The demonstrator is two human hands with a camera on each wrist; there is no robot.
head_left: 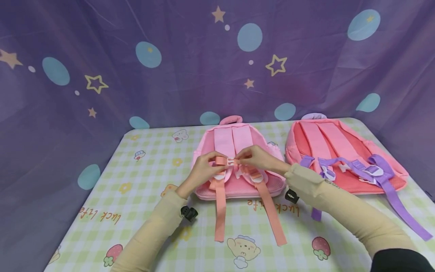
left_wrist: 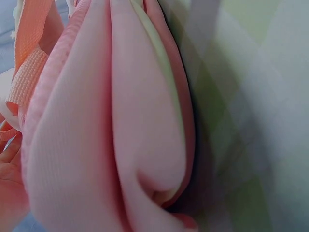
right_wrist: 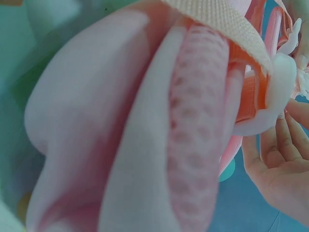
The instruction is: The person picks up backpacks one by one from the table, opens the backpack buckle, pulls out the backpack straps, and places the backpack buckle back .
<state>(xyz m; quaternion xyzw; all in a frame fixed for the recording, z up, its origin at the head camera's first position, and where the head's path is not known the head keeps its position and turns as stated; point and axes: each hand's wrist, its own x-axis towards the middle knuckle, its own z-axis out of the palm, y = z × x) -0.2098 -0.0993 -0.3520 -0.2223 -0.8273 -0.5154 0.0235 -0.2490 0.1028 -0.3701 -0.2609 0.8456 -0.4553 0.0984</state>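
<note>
A light pink backpack (head_left: 224, 138) lies with its shoulder-strap side up, its handle toward the back. Over its middle is a small white buckle (head_left: 230, 161) on a short orange strap (head_left: 221, 161). My left hand (head_left: 203, 169) pinches this strap left of the buckle, and my right hand (head_left: 257, 158) pinches at its right side. Two longer orange webbing tails (head_left: 220, 215) hang from white adjusters toward me onto the cloth. In the right wrist view, a white plastic adjuster (right_wrist: 282, 92) shows close up, with orange webbing through it. The pink bag side (left_wrist: 72, 125) fills much of the left wrist view.
To the right lies a second, coral-pink backpack (head_left: 340, 139) with purple straps (head_left: 395, 200) and white buckles; one purple tail reaches the table's right side. A green-and-white checked cloth (head_left: 149, 177) covers the table. A purple patterned curtain (head_left: 190, 87) hangs behind.
</note>
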